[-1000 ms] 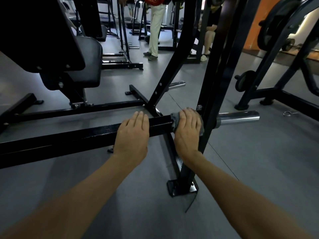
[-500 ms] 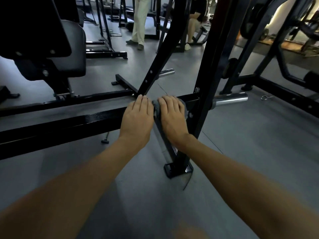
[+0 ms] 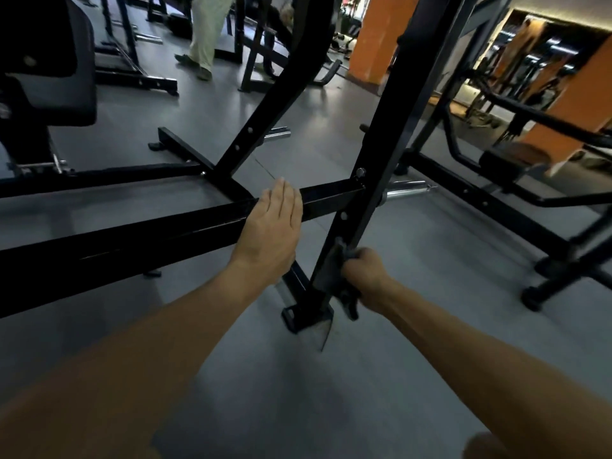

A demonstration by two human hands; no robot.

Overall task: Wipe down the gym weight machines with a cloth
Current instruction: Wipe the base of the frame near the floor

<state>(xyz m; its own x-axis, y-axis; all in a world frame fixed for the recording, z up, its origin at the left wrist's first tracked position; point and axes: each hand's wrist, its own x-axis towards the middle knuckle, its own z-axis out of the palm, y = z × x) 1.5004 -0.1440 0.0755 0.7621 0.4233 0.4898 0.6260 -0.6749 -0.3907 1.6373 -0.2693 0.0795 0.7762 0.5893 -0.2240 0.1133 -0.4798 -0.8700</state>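
A black steel weight machine frame fills the middle of the view. Its low horizontal bar (image 3: 139, 240) runs from the left edge to a slanted upright post (image 3: 374, 180). My left hand (image 3: 270, 230) lies flat on that bar, fingers together, holding nothing. My right hand (image 3: 366, 278) is lower, at the foot of the slanted post, closed on a dark grey cloth (image 3: 334, 276) pressed against the post's lower part. Most of the cloth is dark and hard to tell from the metal.
A chrome plate peg (image 3: 405, 190) sticks out right of the post. The post's bolted foot plate (image 3: 306, 318) sits on the grey floor. A padded seat (image 3: 69, 77) is at the far left. A person's legs (image 3: 205, 31) stand at the back. Another machine's frame (image 3: 496, 207) lies right.
My right hand with the cloth has left the horizontal bar and dropped to the lower part of the slanted post. My left hand stays on the bar. The view has swung right.
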